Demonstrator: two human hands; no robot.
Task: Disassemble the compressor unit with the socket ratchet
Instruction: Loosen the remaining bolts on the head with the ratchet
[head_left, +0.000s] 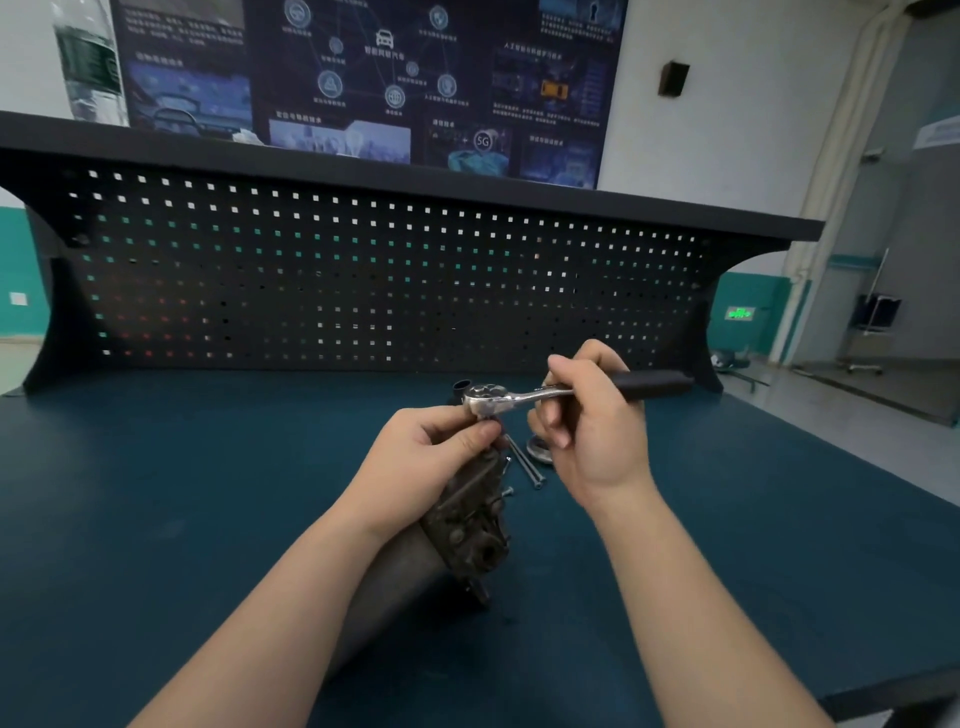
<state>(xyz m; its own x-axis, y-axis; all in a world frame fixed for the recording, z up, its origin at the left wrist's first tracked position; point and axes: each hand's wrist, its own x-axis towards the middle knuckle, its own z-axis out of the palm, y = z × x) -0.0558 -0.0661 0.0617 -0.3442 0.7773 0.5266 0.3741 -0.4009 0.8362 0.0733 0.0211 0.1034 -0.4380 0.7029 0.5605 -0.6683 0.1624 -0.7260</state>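
Behind the dark blue worktop (208, 519) stands a black pegboard (363, 280), with a printed poster (363, 78) on the wall above it. The compressor (467, 525) lies at centre frame, its long axis running from lower centre up toward the hands, with its upper end under the ratchet head. The left hand (415, 462) grips that upper end, fingers curled, thumb and forefinger pinched just beneath the ratchet (519, 397) where the socket should sit; the socket itself is hidden. The right hand (592, 431) clenches round the ratchet shaft, ahead of the black grip, which points toward the right of the frame. The ratchet handle lies roughly crosswise to the compressor. Loose bolts (527, 465) and a round metal part (540, 449) lie on the worktop just right of the compressor, between the hands. Judgement: the next swing turns on the socket seating squarely.
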